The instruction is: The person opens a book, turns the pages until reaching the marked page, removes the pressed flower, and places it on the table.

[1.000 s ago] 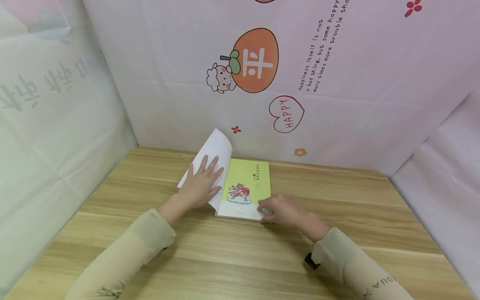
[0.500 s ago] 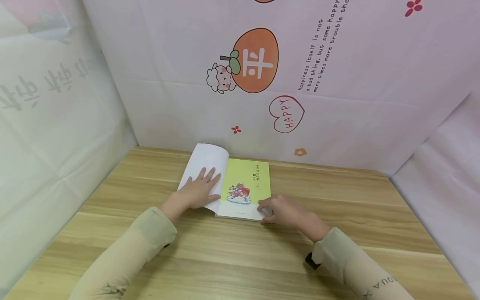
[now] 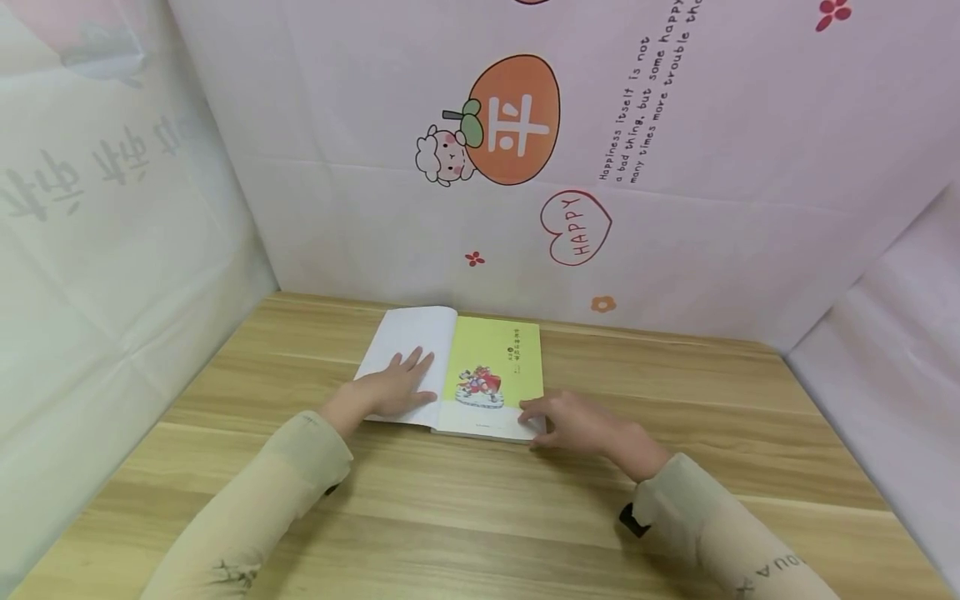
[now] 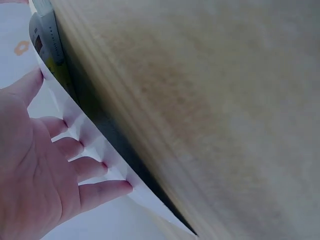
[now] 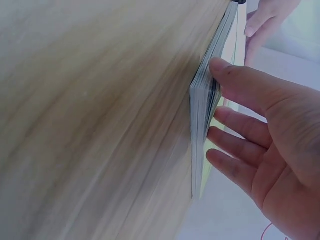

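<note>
An open book with a yellow-and-white title page [image 3: 495, 367] lies on the table; a small costumed figure is printed on that page. Its white front cover leaf [image 3: 423, 329] is folded out to the left. My left hand [image 3: 393, 390] presses on this leaf with spread, straight fingers; in the left wrist view the fingertips bear on the bowed leaf [image 4: 100, 145]. At the book's lower right corner my right hand [image 3: 573, 423] holds the book, thumb at the near edge and bent fingers over the page. In the right wrist view the thumb touches the page block [image 5: 202, 100].
The wood-grain table [image 3: 465, 517] extends around the book on the near side and to both sides. A printed white cloth [image 3: 360, 233] stands upright right behind the table's far edge, with more cloth at left and right. Dark wrist bands [image 3: 633, 521] show under the sleeves.
The white leaf has come down from half raised to nearly flat on the left. My left hand has moved down with it, toward me. The right hand keeps its place at the corner.
</note>
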A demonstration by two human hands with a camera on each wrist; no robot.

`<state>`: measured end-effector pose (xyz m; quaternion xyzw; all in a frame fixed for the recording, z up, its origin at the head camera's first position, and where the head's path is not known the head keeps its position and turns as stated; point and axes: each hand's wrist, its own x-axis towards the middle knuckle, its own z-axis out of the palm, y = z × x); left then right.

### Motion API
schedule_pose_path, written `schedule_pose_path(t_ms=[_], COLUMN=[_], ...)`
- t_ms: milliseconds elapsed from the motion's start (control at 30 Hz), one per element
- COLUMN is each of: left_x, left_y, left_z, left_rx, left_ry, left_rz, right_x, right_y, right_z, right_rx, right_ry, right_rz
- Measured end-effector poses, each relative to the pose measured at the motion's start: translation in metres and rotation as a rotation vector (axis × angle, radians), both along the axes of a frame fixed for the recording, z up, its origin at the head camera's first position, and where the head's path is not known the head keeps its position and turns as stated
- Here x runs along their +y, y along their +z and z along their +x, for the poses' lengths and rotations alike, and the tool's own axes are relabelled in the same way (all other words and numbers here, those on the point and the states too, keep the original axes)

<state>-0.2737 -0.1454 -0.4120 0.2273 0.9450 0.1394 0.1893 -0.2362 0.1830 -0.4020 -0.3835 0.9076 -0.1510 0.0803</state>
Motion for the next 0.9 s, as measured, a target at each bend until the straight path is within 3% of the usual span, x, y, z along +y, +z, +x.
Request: schedule_pose_path(t_ms=[900], left_x=[-0.0037], left_y=[-0.0038], left_z=[-0.0041], left_rx=[-0.023], left_ry=[-0.007], left_rz=[0.007], right_x=[0.0068], right_y=[0.0052], right_z=[-0.0044], right_rx=[-0.02], right_ry=[0.03], right_rz=[0.055])
